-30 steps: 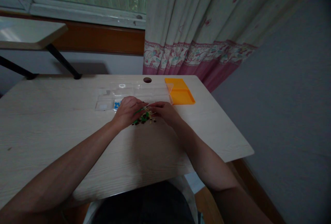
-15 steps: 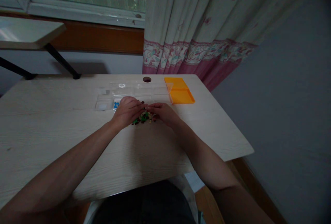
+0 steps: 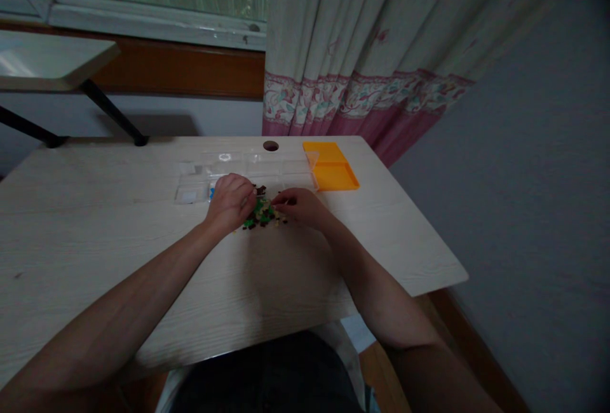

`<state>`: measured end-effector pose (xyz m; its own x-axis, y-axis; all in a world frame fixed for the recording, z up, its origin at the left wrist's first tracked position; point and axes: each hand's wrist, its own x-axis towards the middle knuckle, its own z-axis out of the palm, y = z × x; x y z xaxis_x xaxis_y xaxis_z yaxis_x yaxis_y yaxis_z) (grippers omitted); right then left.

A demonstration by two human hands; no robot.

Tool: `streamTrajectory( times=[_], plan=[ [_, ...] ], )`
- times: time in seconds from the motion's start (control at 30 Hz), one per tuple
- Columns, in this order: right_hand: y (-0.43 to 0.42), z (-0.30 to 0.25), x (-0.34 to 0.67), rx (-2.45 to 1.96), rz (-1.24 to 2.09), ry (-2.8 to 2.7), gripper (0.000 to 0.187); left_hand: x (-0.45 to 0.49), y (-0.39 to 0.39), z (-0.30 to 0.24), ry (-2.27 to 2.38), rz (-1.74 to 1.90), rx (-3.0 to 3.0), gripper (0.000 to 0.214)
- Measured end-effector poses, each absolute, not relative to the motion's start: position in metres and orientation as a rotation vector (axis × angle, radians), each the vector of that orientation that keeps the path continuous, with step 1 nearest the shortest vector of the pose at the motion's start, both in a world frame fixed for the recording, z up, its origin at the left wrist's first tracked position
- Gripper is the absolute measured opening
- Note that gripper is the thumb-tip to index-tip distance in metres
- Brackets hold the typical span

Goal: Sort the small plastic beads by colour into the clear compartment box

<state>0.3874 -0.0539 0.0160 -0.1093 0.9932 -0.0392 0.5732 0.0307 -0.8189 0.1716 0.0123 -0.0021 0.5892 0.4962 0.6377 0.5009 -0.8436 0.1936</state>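
A loose pile of tiny green, dark brown and pale yellow pieces [image 3: 263, 215], perhaps small building bricks, lies on the table between my hands. My left hand [image 3: 231, 200] is at the pile's left edge, its fingers curled in; whatever they hold is hidden. From the right, my right hand [image 3: 301, 206] reaches to the pile with thumb and fingertips pinched together. Any piece in that pinch is too small to make out. Behind both hands lies a clear plastic compartment box [image 3: 267, 166], with some dark brown pieces at its near side and a blue piece [image 3: 212, 192] partly covered by my left hand.
An open orange case [image 3: 335, 176] lies right of the clear box, touching or overlapping its end. A round cable hole [image 3: 271, 146] is at the table's back edge. At the left, a raised shelf [image 3: 57, 60] stands on black legs [image 3: 117, 113]. Curtain and wall bound the right side.
My hands were together with fingertips meeting above the pile. Now they are apart: the left has drawn back leftward with curled fingers, the right stays over the pile's right side.
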Motion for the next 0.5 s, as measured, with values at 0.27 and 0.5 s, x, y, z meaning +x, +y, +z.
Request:
streamTrajectory(
  times=[0.27, 0.5],
  plan=[
    [-0.063, 0.030, 0.384, -1.679, 0.616, -2.257, 0.021, 0.172, 0.014, -0.002, -0.925, -1.098, -2.779, 0.027],
    [-0.064, 0.032, 0.383, -1.714, 0.563, -2.316, 0.022, 0.172, 0.013, -0.002, -0.932, -1.080, -2.790, 0.029]
  ],
)
